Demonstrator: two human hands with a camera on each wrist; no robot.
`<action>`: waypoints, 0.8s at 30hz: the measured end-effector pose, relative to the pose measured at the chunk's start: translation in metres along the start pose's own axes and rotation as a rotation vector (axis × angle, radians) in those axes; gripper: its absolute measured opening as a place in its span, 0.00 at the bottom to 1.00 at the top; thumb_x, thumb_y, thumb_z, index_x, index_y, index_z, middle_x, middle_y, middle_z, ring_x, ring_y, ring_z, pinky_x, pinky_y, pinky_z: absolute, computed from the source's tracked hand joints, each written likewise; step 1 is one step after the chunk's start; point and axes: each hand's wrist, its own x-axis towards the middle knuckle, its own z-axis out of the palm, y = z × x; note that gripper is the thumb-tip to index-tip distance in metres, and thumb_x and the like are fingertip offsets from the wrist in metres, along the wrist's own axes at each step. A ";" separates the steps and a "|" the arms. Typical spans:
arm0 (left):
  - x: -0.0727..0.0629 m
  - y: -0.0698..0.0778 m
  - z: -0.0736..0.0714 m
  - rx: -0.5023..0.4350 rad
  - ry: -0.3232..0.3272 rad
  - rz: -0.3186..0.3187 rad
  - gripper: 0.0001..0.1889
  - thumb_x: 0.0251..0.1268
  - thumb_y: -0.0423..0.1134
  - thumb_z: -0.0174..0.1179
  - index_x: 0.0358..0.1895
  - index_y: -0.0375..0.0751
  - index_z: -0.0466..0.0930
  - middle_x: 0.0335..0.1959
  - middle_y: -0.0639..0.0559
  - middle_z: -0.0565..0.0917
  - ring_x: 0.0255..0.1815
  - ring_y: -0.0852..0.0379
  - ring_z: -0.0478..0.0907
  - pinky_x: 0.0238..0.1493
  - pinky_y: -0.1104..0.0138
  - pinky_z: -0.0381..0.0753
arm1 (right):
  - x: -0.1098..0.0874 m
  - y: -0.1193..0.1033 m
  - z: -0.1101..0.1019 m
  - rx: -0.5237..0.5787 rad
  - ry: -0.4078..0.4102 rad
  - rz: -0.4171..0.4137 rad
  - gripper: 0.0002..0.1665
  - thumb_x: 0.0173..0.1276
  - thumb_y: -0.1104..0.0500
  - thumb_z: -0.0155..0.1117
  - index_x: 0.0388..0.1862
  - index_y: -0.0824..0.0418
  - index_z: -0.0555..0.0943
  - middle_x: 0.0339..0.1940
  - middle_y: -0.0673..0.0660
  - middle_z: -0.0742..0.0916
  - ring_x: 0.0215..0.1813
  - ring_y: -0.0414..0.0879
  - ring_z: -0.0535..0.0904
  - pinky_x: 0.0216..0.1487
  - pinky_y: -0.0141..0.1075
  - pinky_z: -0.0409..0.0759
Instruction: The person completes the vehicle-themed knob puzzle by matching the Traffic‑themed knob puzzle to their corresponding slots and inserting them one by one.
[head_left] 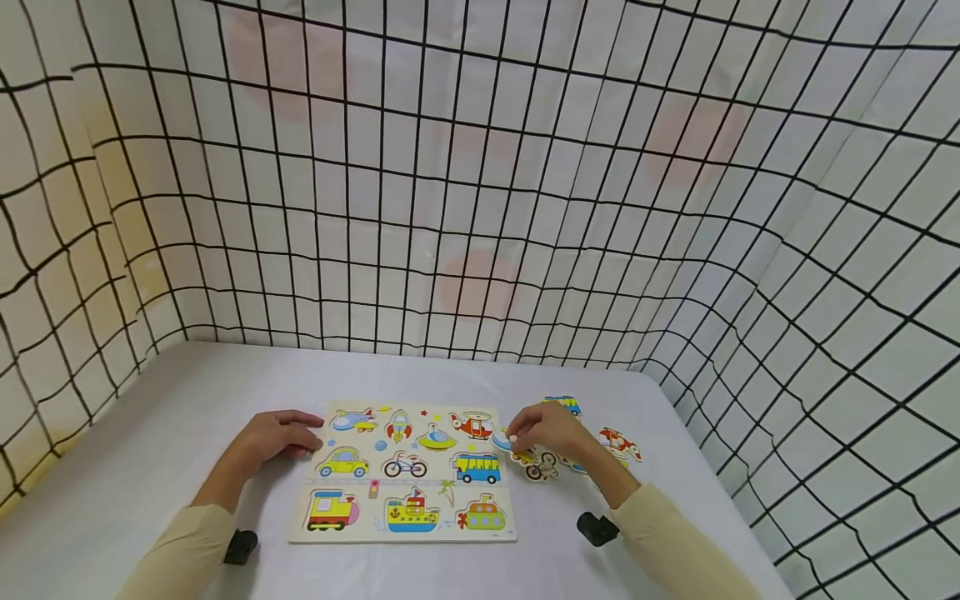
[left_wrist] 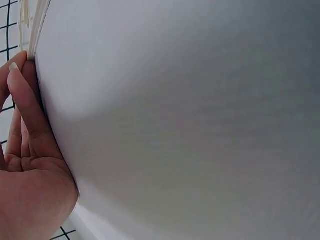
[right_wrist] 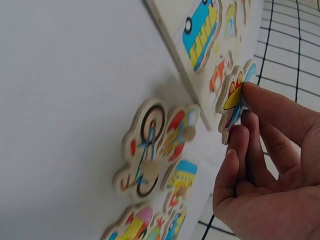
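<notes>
Ten printed vehicle pictures, in rows of four, three and three, fill one cream rectangular wooden puzzle board on a white table, head view. Two beige sleeves enter, each beside one black device. The left hand rests by the board's left edge, fingers loosely extended. The right hand, beyond the right edge, pinches one blue-and-yellow wooden piece. At least three loose pieces lie near it: one black-wheeled bicycle piece, one blue bus piece and one red helicopter piece; others are partly hidden.

Left wrist view: one hand, fingers slightly bent, fingertips at the board's edge; nothing is seen in its grasp.

Right wrist view: thumb and fingers close on the one held piece, raised beside the board's corner. Two pieces, the bicycle and one red-blue-yellow piece, bear round wooden knobs; further pieces overlap below, too cut off to count.
</notes>
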 end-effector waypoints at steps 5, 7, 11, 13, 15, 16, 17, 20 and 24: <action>0.001 0.000 0.000 -0.001 0.004 0.004 0.26 0.57 0.41 0.71 0.60 0.37 0.82 0.40 0.46 0.88 0.32 0.54 0.80 0.40 0.64 0.73 | 0.013 -0.016 0.016 0.007 -0.002 0.001 0.08 0.56 0.60 0.78 0.36 0.55 0.89 0.34 0.49 0.88 0.36 0.45 0.79 0.39 0.41 0.78; 0.002 -0.001 0.001 -0.009 0.007 0.005 0.26 0.57 0.41 0.71 0.60 0.37 0.82 0.40 0.46 0.88 0.32 0.54 0.80 0.39 0.65 0.74 | 0.018 -0.021 0.021 0.002 0.000 0.010 0.08 0.56 0.60 0.78 0.35 0.54 0.89 0.35 0.49 0.89 0.38 0.45 0.79 0.40 0.40 0.78; 0.003 -0.003 0.001 -0.025 0.014 0.001 0.26 0.57 0.40 0.71 0.60 0.36 0.82 0.39 0.46 0.88 0.30 0.54 0.81 0.38 0.66 0.75 | 0.027 -0.031 0.034 -0.013 -0.001 0.008 0.07 0.56 0.59 0.78 0.35 0.54 0.89 0.37 0.49 0.89 0.40 0.45 0.80 0.46 0.40 0.79; 0.002 -0.002 0.001 -0.027 0.016 0.000 0.26 0.57 0.39 0.71 0.60 0.36 0.82 0.39 0.46 0.88 0.30 0.54 0.81 0.38 0.66 0.74 | 0.031 -0.036 0.040 -0.017 -0.001 0.002 0.07 0.56 0.58 0.78 0.35 0.53 0.90 0.37 0.49 0.89 0.40 0.44 0.80 0.47 0.41 0.79; 0.002 -0.002 0.002 -0.032 0.020 -0.002 0.25 0.57 0.39 0.71 0.60 0.36 0.82 0.39 0.47 0.88 0.30 0.54 0.81 0.37 0.66 0.74 | 0.034 -0.041 0.046 -0.013 -0.002 -0.002 0.07 0.57 0.58 0.78 0.35 0.53 0.90 0.38 0.49 0.89 0.40 0.45 0.80 0.47 0.41 0.79; 0.002 -0.001 0.002 -0.035 0.022 -0.004 0.25 0.56 0.39 0.71 0.59 0.36 0.82 0.38 0.47 0.88 0.29 0.54 0.81 0.37 0.66 0.74 | 0.035 -0.044 0.048 -0.011 -0.001 -0.007 0.07 0.57 0.58 0.78 0.36 0.53 0.90 0.39 0.49 0.89 0.40 0.44 0.80 0.46 0.40 0.79; 0.002 -0.001 0.002 -0.039 0.022 -0.005 0.25 0.56 0.39 0.71 0.59 0.36 0.82 0.38 0.47 0.88 0.29 0.54 0.81 0.37 0.67 0.75 | 0.037 -0.047 0.051 -0.009 -0.001 -0.014 0.07 0.57 0.58 0.78 0.36 0.54 0.90 0.39 0.49 0.89 0.40 0.44 0.80 0.45 0.39 0.79; 0.001 0.000 0.002 -0.049 0.021 -0.011 0.26 0.56 0.39 0.72 0.59 0.36 0.83 0.39 0.46 0.88 0.29 0.54 0.81 0.36 0.67 0.75 | 0.040 -0.055 0.058 0.020 0.002 -0.026 0.08 0.57 0.60 0.78 0.36 0.55 0.90 0.40 0.50 0.90 0.39 0.44 0.80 0.40 0.37 0.78; 0.002 -0.001 0.003 -0.055 0.025 -0.021 0.26 0.55 0.39 0.72 0.59 0.37 0.83 0.38 0.47 0.89 0.29 0.53 0.81 0.37 0.66 0.76 | 0.047 -0.062 0.068 0.056 0.012 -0.028 0.08 0.56 0.60 0.78 0.35 0.55 0.90 0.38 0.50 0.90 0.37 0.45 0.79 0.36 0.36 0.77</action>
